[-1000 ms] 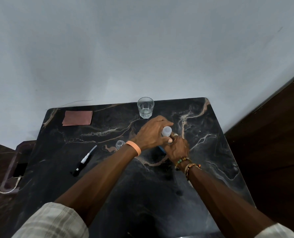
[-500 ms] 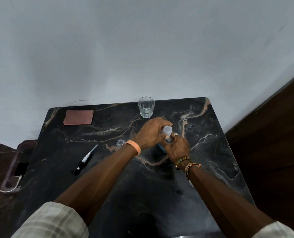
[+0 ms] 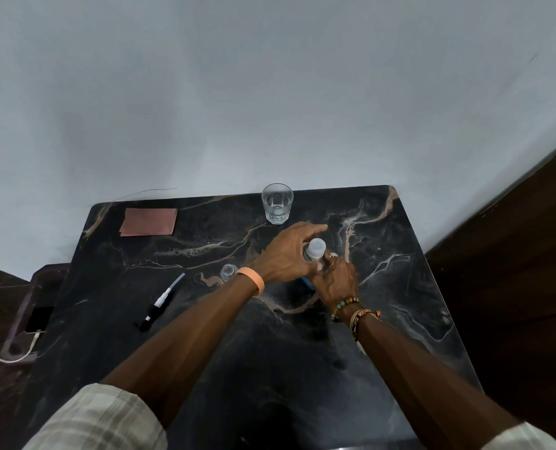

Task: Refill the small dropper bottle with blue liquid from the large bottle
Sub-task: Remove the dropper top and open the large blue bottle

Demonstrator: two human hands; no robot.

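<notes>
The large bottle [image 3: 306, 282] stands upright on the dark marble table [image 3: 406, 287]; a sliver of its blue content shows between my hands. My left hand [image 3: 284, 254] curls over its white cap [image 3: 315, 247], with the index finger stretched out past the cap. My right hand [image 3: 335, 280] grips the bottle's body just below the cap and hides most of it. The small clear dropper bottle [image 3: 228, 272] stands uncapped just left of my left wrist. Its dropper [image 3: 163, 302], with a black bulb and a white collar, lies on the table further left.
A glass of water [image 3: 277, 203] stands at the table's back edge, just behind my hands. A folded reddish cloth [image 3: 148, 221] lies at the back left. Left of the table, a phone [image 3: 39, 318] on a cable rests on a low stand. A wall runs behind the table.
My left hand's fingers have shifted round the cap, which shows more now, and the index finger points further out. The right hand and the bottle stay in place.
</notes>
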